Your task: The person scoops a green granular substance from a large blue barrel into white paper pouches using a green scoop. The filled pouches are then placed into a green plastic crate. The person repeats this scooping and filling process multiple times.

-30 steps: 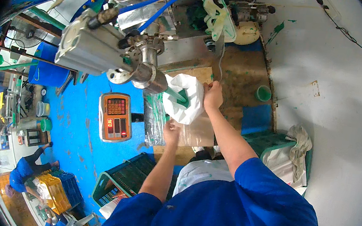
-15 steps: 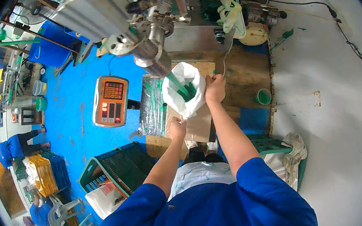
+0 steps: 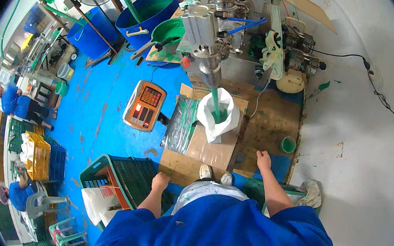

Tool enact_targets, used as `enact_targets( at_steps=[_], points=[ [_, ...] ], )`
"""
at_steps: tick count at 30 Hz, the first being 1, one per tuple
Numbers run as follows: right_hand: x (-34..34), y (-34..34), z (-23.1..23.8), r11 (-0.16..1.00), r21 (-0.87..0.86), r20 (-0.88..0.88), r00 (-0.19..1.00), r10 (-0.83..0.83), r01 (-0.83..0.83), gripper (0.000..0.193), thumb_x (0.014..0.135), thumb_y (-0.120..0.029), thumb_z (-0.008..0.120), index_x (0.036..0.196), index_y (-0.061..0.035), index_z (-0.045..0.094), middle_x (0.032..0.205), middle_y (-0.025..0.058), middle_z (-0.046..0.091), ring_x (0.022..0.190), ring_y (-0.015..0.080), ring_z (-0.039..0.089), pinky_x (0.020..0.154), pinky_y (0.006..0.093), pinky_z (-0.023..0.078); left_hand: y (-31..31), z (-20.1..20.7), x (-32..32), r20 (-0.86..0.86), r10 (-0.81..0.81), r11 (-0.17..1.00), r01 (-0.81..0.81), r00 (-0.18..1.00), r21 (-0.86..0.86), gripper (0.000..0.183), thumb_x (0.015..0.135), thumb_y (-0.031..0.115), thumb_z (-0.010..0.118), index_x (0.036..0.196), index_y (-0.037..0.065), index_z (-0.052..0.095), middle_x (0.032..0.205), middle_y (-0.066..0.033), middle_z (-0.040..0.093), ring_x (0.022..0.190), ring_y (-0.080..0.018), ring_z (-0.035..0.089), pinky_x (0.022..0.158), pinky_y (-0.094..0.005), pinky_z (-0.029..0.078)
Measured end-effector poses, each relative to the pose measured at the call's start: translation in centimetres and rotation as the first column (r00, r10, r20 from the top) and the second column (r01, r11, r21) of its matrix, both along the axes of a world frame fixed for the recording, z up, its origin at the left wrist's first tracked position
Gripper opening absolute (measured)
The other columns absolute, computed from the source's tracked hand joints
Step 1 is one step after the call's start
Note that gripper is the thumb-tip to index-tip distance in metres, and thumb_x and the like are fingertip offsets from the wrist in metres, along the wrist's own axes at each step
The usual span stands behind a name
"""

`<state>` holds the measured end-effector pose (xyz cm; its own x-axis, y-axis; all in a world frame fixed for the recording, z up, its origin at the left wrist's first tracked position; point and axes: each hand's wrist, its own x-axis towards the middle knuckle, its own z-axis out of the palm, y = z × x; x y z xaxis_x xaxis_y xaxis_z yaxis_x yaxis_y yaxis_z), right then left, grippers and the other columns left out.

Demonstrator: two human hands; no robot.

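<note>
A white plastic bag [image 3: 226, 125] stands with its mouth wide on the cardboard-covered scale platform [image 3: 207, 148]. Green liquid [image 3: 216, 99] runs into it from the metal nozzle [image 3: 210, 72] of a filling machine. Both hands are apart from the bag. My left hand [image 3: 160, 181] is loosely closed beside the dark green crate [image 3: 135, 176], with nothing seen in it. My right hand [image 3: 263, 160], its fingers curled and nothing showing in them, hangs to the right of the bag. Left of the platform, the orange scale display [image 3: 145, 105] is lit.
A small cup of green liquid [image 3: 288, 144] sits on the floor at the right. Blue tubs [image 3: 149, 8] and a green basin [image 3: 168, 31] stand at the back left. Pumps [image 3: 302, 50] are at the back right. Co-workers in blue [image 3: 26, 105] are at the far left.
Both hands have let go of the bag's rim and drawn back toward my body, left hand leftward, right hand rightward. The bag stays under the nozzle. The view has shifted.
</note>
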<state>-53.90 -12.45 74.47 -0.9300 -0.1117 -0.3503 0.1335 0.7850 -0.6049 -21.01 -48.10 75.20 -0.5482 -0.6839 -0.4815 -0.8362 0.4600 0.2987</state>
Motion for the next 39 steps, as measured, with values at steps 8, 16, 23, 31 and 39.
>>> enact_targets(
  at_steps=[8, 16, 23, 31, 39],
  points=[
    [4.3, 5.4, -1.2, 0.945, -0.220, 0.463, 0.879, -0.117, 0.242, 0.030, 0.085, -0.029, 0.055, 0.101, -0.0042, 0.051, 0.067, 0.0053, 0.053, 0.047, 0.0144, 0.048, 0.039, 0.0279, 0.035, 1.7, 0.6, -0.9, -0.029, 0.024, 0.985, -0.019, 0.999, 0.169, 0.030, 0.074, 0.029, 0.059, 0.088, 0.004, 0.065, 0.086, -0.0187, 0.064, 0.085, -0.0342, 0.061, 0.076, -0.0413, 0.048],
    [3.9, 4.0, -2.1, 0.969, -0.208, 0.474, 0.880, -0.019, 0.132, 0.031, 0.085, -0.031, 0.055, 0.101, -0.0044, 0.052, 0.070, 0.0056, 0.057, 0.048, 0.0154, 0.052, 0.040, 0.0296, 0.039, 5.9, 4.1, -10.0, -0.191, -0.144, 0.977, 0.170, 0.971, 0.127, 0.030, 0.075, 0.032, 0.060, 0.086, 0.005, 0.064, 0.081, -0.0186, 0.065, 0.080, -0.0320, 0.063, 0.072, -0.0397, 0.049],
    [5.1, 5.7, -2.4, 0.995, -0.078, 0.560, 0.828, -0.012, 0.067, 0.028, 0.087, -0.030, 0.051, 0.104, -0.0077, 0.051, 0.078, 0.0040, 0.059, 0.055, 0.0145, 0.054, 0.048, 0.0304, 0.044, 6.4, 5.8, -8.2, -0.054, -0.099, 0.953, 0.110, 0.994, 0.281, 0.030, 0.075, 0.031, 0.061, 0.090, 0.005, 0.063, 0.084, -0.0164, 0.065, 0.082, -0.0308, 0.063, 0.074, -0.0386, 0.048],
    [4.1, 6.7, -2.9, 0.986, -0.130, 0.528, 0.849, -0.020, 0.104, 0.025, 0.086, -0.029, 0.052, 0.101, -0.0084, 0.052, 0.077, 0.0037, 0.059, 0.053, 0.0141, 0.052, 0.046, 0.0302, 0.042, 3.6, 1.7, 1.4, 0.051, 0.039, 0.975, -0.049, 0.998, 0.216, 0.027, 0.072, 0.030, 0.064, 0.083, 0.005, 0.066, 0.087, -0.0165, 0.065, 0.086, -0.0315, 0.062, 0.076, -0.0381, 0.048],
    [4.1, 4.8, -2.7, 0.991, -0.128, 0.546, 0.837, 0.040, 0.036, 0.025, 0.086, -0.030, 0.053, 0.100, -0.0092, 0.052, 0.078, 0.0035, 0.059, 0.053, 0.0140, 0.052, 0.048, 0.0306, 0.044, 4.0, 0.5, 0.9, -0.059, 0.064, 0.979, -0.051, 0.996, 0.197, 0.025, 0.074, 0.027, 0.064, 0.086, 0.005, 0.064, 0.080, -0.0130, 0.063, 0.074, -0.0254, 0.060, 0.067, -0.0347, 0.047]
  ],
)
